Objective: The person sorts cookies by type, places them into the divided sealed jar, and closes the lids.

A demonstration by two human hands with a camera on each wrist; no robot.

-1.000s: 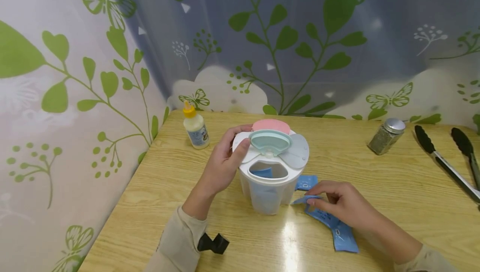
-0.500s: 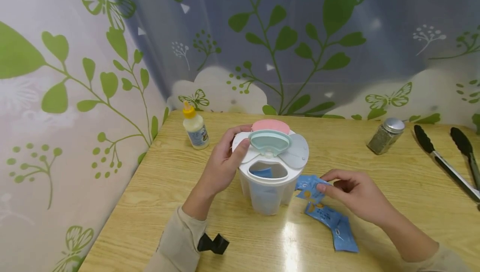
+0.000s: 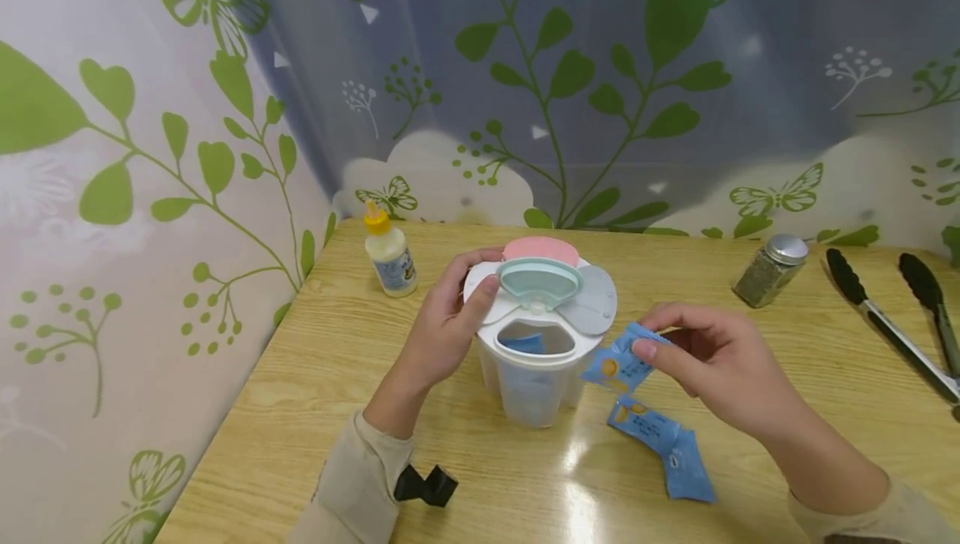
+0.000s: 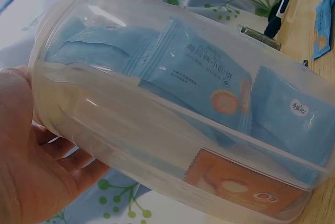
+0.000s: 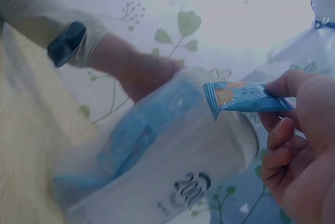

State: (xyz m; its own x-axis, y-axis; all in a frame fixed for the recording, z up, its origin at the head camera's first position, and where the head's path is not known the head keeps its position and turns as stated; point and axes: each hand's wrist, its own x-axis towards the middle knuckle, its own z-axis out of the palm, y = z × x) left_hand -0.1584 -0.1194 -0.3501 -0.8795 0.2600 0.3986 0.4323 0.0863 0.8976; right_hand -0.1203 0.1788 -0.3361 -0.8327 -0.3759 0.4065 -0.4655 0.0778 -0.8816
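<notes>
My left hand (image 3: 450,323) grips the lid edge of a clear plastic storage container (image 3: 536,398), thumb on top and fingers around the far side. The mint flap (image 3: 540,281) on its lid is raised, and the front compartment stands uncovered with blue packets (image 4: 199,77) inside. An orange packet (image 4: 246,185) shows in another compartment in the left wrist view. To the right of the container, my right hand (image 3: 723,361) pinches a blue biscuit packet (image 3: 618,361) between thumb and fingers, above the table. Two more blue packets (image 3: 648,426) lie below it on the table.
A yellow-capped glue bottle (image 3: 390,252) stands behind my left hand. At the back right are a tilted glass jar (image 3: 772,271) of dried herbs and black-tipped tongs (image 3: 892,327). A patterned curtain (image 3: 585,111) hangs behind the wooden table (image 3: 300,411).
My right hand has lifted the blue biscuit packet from the table and moved up and slightly away from me, turning its printed face into view. My left hand keeps its hold.
</notes>
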